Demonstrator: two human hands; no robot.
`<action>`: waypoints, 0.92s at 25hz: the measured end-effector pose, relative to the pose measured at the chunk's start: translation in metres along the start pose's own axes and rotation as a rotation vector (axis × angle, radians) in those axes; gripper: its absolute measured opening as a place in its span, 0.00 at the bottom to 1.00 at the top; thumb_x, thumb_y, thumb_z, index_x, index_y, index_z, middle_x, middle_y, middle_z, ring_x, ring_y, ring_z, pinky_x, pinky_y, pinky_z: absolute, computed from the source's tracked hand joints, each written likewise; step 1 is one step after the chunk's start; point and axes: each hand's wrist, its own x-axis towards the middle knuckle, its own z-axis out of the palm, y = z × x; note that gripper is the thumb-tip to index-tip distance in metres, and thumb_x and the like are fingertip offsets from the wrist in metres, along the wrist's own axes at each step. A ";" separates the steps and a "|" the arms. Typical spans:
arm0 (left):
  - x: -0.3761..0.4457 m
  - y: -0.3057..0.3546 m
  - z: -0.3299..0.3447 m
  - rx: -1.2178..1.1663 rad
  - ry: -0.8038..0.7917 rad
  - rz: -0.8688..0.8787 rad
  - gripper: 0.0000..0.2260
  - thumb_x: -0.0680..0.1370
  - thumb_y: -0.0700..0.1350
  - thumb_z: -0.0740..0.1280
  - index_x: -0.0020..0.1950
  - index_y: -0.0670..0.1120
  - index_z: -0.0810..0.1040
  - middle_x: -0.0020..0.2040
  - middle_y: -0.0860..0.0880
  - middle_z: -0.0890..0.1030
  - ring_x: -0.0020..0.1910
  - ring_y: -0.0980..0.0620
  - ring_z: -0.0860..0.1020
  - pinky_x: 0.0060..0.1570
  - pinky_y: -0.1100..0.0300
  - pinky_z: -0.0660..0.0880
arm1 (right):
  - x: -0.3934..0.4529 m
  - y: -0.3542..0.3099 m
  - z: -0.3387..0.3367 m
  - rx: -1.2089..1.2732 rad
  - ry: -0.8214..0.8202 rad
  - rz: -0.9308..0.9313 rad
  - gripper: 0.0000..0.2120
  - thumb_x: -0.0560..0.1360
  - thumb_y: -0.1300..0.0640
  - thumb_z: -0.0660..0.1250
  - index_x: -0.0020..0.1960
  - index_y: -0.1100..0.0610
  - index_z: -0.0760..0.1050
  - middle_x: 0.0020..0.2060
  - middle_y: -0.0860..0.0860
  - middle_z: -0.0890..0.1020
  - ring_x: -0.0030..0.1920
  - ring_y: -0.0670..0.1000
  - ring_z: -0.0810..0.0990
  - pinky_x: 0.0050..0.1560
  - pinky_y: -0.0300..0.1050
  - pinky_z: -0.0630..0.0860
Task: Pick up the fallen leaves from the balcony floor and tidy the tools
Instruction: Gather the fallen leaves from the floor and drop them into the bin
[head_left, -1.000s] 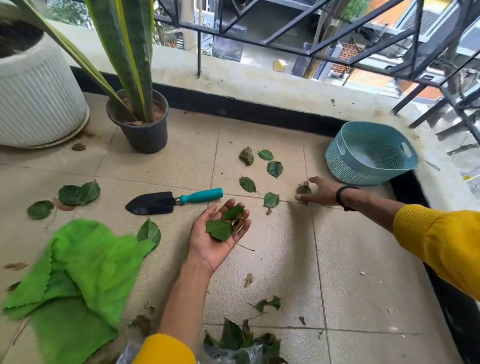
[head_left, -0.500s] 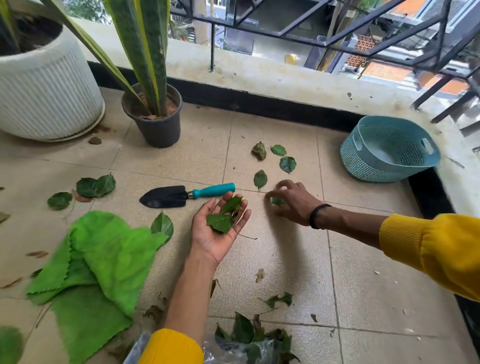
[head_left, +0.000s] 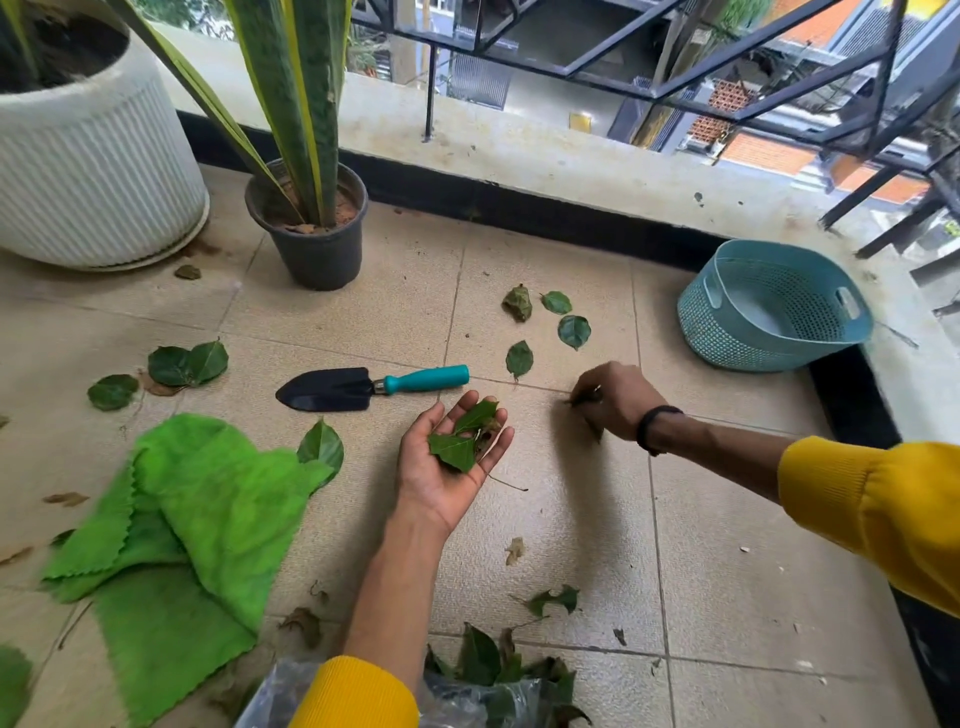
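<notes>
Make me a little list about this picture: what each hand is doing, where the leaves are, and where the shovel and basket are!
left hand: palm up, cupping picked leaves
right hand: fingers curled round a leaf, just above the floor
loose leaves: four lying between the trowel and basket
trowel: flat on the floor, teal handle pointing right
basket: teal, tilted against the ledge
cloth: green, crumpled at left

Left hand (head_left: 447, 467) cups leaves (head_left: 462, 436) — right hand (head_left: 618, 400) apparently pinches one.
</notes>
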 end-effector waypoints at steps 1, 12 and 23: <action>0.001 -0.001 -0.001 0.002 0.009 0.000 0.17 0.82 0.50 0.62 0.63 0.40 0.79 0.63 0.36 0.81 0.63 0.38 0.79 0.66 0.41 0.74 | 0.003 -0.008 -0.009 0.084 0.010 0.070 0.05 0.73 0.61 0.74 0.49 0.55 0.85 0.45 0.51 0.86 0.44 0.48 0.82 0.42 0.40 0.77; 0.008 -0.007 0.012 0.058 0.015 -0.010 0.17 0.81 0.50 0.63 0.64 0.41 0.80 0.63 0.36 0.80 0.65 0.38 0.77 0.56 0.40 0.80 | -0.028 -0.157 -0.036 -0.086 -0.222 -0.346 0.10 0.72 0.57 0.74 0.53 0.50 0.85 0.47 0.48 0.86 0.47 0.48 0.84 0.46 0.43 0.81; -0.004 0.006 0.008 -0.031 -0.032 0.015 0.14 0.83 0.48 0.61 0.61 0.42 0.80 0.61 0.35 0.80 0.57 0.38 0.81 0.63 0.38 0.75 | 0.072 -0.020 -0.051 -0.034 0.021 0.219 0.25 0.73 0.52 0.75 0.67 0.55 0.74 0.59 0.55 0.79 0.53 0.56 0.80 0.52 0.51 0.80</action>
